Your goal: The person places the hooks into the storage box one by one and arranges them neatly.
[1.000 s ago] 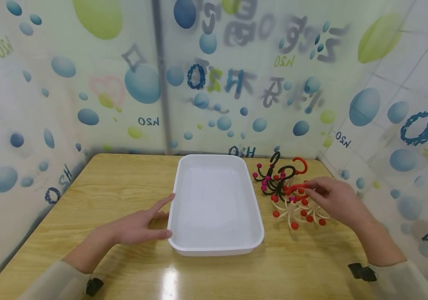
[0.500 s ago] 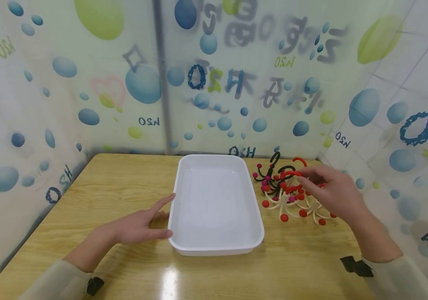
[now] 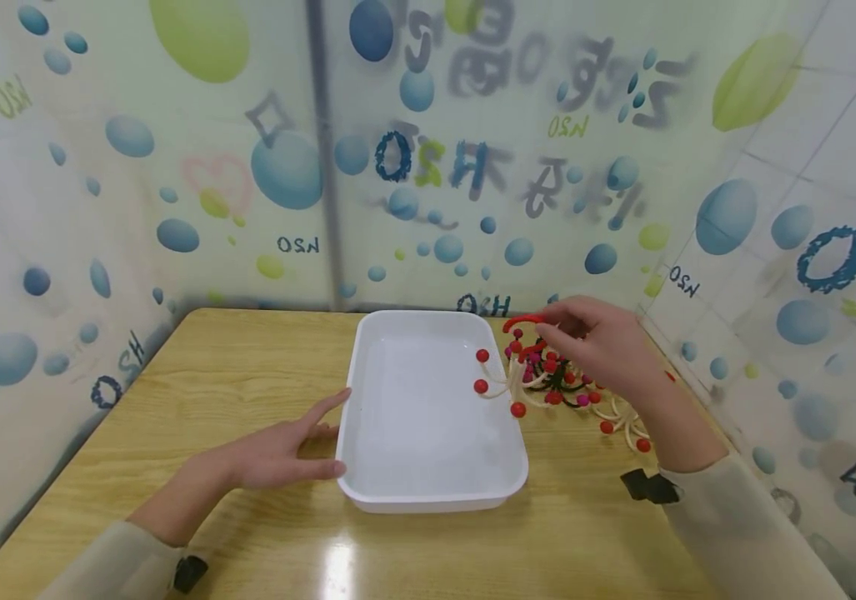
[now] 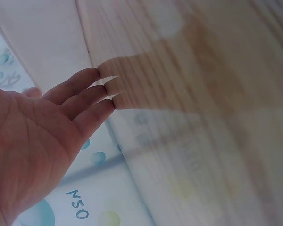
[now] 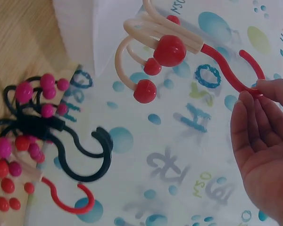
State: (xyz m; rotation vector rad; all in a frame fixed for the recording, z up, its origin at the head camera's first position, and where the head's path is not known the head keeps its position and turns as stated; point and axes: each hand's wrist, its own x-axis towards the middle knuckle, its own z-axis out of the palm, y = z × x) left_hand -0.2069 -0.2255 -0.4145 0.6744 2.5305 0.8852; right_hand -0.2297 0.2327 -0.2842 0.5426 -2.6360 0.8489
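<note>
My right hand [image 3: 600, 346] pinches the red hook handle of a head massager [image 3: 515, 371]. Its cream prongs, tipped with red balls, hang over the right rim of a white tray [image 3: 428, 503]. In the right wrist view, thumb and fingertips grip the bend of the hook, and the massager [image 5: 191, 40] is lifted beside the tray [image 5: 82, 28]. My left hand [image 3: 270, 458] touches the tray's left side with its fingers extended. Its palm and straight fingers show in the left wrist view, the hand [image 4: 33, 136] against the tray wall.
Right of the tray lie black massagers [image 5: 33, 125] with magenta balls, and another cream massager [image 3: 628, 421], partly hidden by my right arm. The wooden table [image 3: 247, 367] meets patterned curtain walls [image 3: 428, 192] at the back and sides.
My right hand has lifted the cream massager from the pile and carried it left to the tray's right rim. My left hand and the tray have stayed in place.
</note>
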